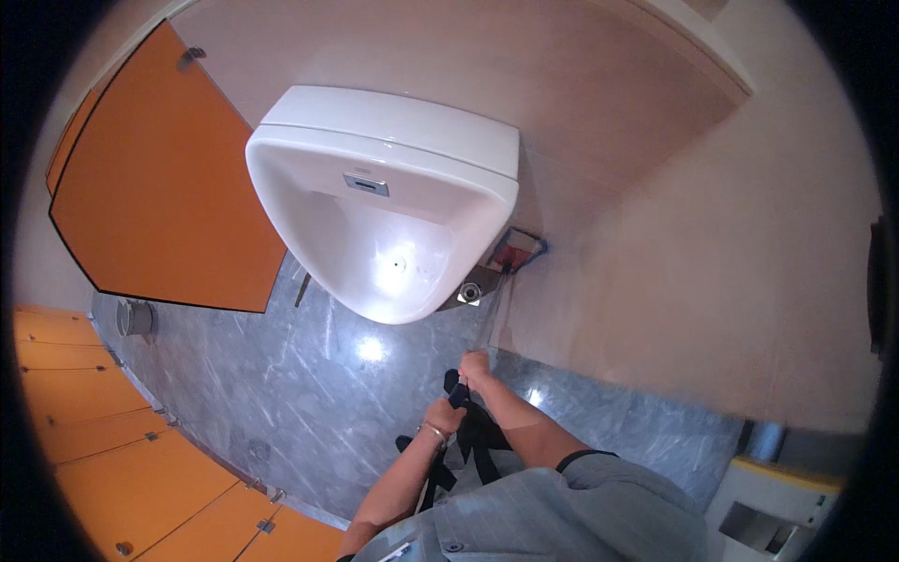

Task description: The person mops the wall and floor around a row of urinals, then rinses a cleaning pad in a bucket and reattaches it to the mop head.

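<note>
Both of my hands are closed around the long, thin handle of a mop. My right hand grips it higher up the picture; my left hand, with a bracelet at the wrist, holds it lower, beside a dark section. The handle runs to a red and blue mop head against the wall, just right of a white wall urinal. A round metal drain fitting sits under the urinal's right side, near the handle.
An orange partition stands left of the urinal, with a grey bin on the grey marble floor below. Orange cubicle doors line the lower left. A dispenser unit is at the lower right, beside a beige wall.
</note>
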`<move>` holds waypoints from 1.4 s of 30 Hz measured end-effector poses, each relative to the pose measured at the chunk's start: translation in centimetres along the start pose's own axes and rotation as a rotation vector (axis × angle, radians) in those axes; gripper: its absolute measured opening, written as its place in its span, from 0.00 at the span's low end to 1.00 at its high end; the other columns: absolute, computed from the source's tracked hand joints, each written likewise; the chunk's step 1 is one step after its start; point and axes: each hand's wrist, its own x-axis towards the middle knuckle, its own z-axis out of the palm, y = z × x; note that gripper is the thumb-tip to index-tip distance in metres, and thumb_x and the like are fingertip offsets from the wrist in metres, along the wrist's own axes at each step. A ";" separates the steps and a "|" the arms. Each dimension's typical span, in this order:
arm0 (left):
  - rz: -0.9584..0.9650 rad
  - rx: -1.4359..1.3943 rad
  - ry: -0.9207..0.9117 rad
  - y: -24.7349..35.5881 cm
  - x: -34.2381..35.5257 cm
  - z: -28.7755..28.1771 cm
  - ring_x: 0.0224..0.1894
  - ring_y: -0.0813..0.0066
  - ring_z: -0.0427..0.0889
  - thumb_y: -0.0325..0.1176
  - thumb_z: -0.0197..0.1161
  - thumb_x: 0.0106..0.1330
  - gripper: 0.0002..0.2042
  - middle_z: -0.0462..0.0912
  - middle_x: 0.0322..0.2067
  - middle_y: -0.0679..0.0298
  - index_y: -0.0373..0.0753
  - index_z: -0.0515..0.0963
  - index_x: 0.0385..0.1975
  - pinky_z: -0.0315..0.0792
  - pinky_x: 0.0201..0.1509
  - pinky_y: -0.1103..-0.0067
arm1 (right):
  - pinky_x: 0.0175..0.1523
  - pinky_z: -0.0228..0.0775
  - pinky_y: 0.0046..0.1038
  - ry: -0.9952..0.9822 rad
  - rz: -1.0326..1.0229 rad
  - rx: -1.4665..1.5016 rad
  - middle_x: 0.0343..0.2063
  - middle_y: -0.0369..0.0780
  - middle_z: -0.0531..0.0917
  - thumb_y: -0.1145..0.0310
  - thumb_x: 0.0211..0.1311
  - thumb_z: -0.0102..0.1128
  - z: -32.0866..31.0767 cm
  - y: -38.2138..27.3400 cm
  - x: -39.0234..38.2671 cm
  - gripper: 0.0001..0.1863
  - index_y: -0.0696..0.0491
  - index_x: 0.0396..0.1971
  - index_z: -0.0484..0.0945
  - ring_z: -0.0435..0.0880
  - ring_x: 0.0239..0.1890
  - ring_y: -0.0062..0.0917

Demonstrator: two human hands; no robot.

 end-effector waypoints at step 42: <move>-0.192 -0.335 0.012 -7.4 10.3 0.4 0.34 0.46 0.79 0.41 0.64 0.51 0.19 0.78 0.27 0.40 0.25 0.77 0.26 0.73 0.37 0.63 | 0.18 0.66 0.29 -0.340 0.084 -0.224 0.20 0.39 0.72 0.72 0.55 0.52 9.2 -0.3 5.2 0.08 0.57 0.33 0.66 0.71 0.16 0.25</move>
